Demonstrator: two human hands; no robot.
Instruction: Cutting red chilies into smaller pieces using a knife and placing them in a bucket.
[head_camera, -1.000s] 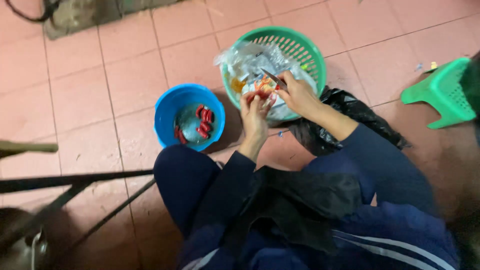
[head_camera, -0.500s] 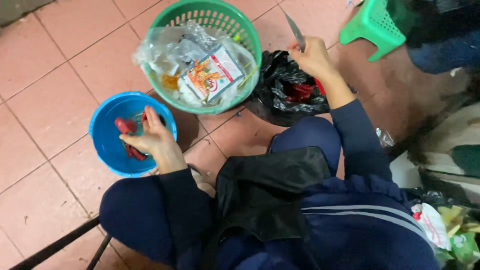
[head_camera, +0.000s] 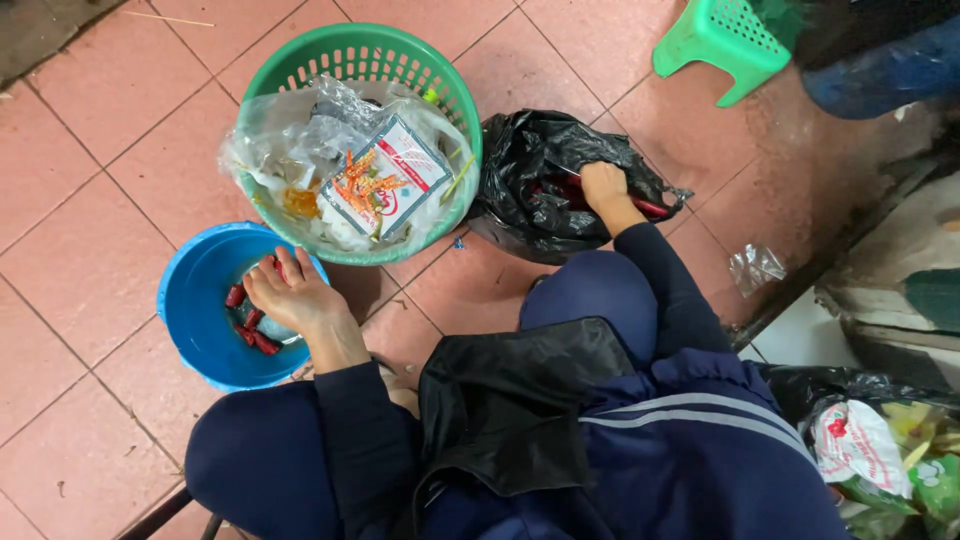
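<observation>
Left hand (head_camera: 292, 297): fingers loosely spread, gripping nothing, resting over one blue bowl (head_camera: 190, 305) that holds several red chillies (head_camera: 250, 332). Right hand (head_camera: 603, 187): fingers buried in one black plastic bag (head_camera: 540, 160) beside more red chillies (head_camera: 650, 208); whether they grip cannot be told. One green basket (head_camera: 400, 55) with clear bags and one printed packet (head_camera: 385, 185) sits between bowl and bag. One green stool (head_camera: 720, 40) stands well apart.

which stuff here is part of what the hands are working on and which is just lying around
In use:
left hand over the blue bowl of red chillies
right hand inside the black bag, more red chillies there

Lying about:
green basket with plastic bags and a packet
green stool
clear wrapper on the tiles
</observation>
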